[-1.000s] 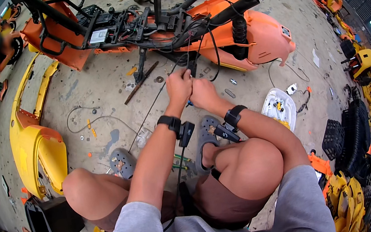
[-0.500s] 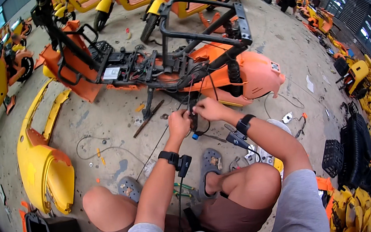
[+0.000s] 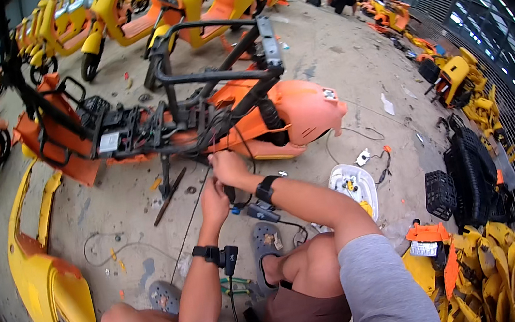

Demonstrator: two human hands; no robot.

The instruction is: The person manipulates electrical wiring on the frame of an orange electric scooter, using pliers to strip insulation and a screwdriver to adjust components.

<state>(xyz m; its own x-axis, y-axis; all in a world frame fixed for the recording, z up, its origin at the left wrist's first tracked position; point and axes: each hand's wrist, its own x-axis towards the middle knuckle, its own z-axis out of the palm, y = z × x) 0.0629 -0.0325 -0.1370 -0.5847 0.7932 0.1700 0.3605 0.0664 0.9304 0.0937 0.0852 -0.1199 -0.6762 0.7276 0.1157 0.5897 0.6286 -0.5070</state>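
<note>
The stripped scooter [image 3: 164,129] spans the floor [image 3: 400,147] ahead, one machine with its frame and wiring bared and one pinkish-orange tail cover [image 3: 313,110] at its right end. One large yellow panel [image 3: 38,284] lies on the left, one white tray [image 3: 372,188] with loose bits in it on the right, and one slim brownish rod [image 3: 169,196] below the scooter. Two hands meet under the frame near the tail cover: the right hand [image 3: 229,168] above, the left hand [image 3: 214,203] just below it. The right fingers are bent and drawn together, the left ones curled in; what they pinch is too small and too covered to tell. One black cable [image 3: 250,152] hangs in a loop from the scooter, just right of the right hand, running down behind that forearm; one blue-ended piece [image 3: 235,210] shows beneath the right wrist. A hard pull could strain the wiring where it enters the frame, since the upper end seems fixed there. The loop could also snag on one of the two dark wrist boxes, as it hangs so near the right forearm. Anything small let slip might be lost among the litter, where one pair of green-handled pliers [image 3: 235,286] lies between the two grey clogs [image 3: 265,239].
</note>
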